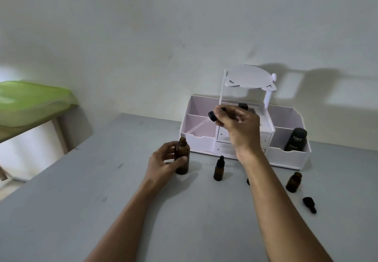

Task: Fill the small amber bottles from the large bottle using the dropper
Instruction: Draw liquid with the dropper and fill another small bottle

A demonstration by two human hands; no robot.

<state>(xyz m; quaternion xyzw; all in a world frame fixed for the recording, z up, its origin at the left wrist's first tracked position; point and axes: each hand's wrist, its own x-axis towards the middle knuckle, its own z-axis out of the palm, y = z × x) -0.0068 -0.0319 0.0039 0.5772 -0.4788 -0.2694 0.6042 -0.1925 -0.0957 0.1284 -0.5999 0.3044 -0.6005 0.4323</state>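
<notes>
The large amber bottle (181,157) stands uncapped on the grey table, and my left hand (163,159) is wrapped around its left side. My right hand (238,123) holds the dropper (211,116) by its black cap, raised above and to the right of the bottle. Its glass pipette slants down to the left, the tip just above the bottle's mouth. A small amber bottle with a black dropper cap (218,169) stands to the right. Another small amber bottle (294,182) stands uncapped at the far right. A loose black dropper cap (309,204) lies near it.
A white and pink desk organiser (286,155) stands against the wall behind the bottles, with a black tube (295,140) in its right compartment. A green-covered surface (30,102) lies off the table's left edge. A dark object (248,181) is mostly hidden behind my right forearm.
</notes>
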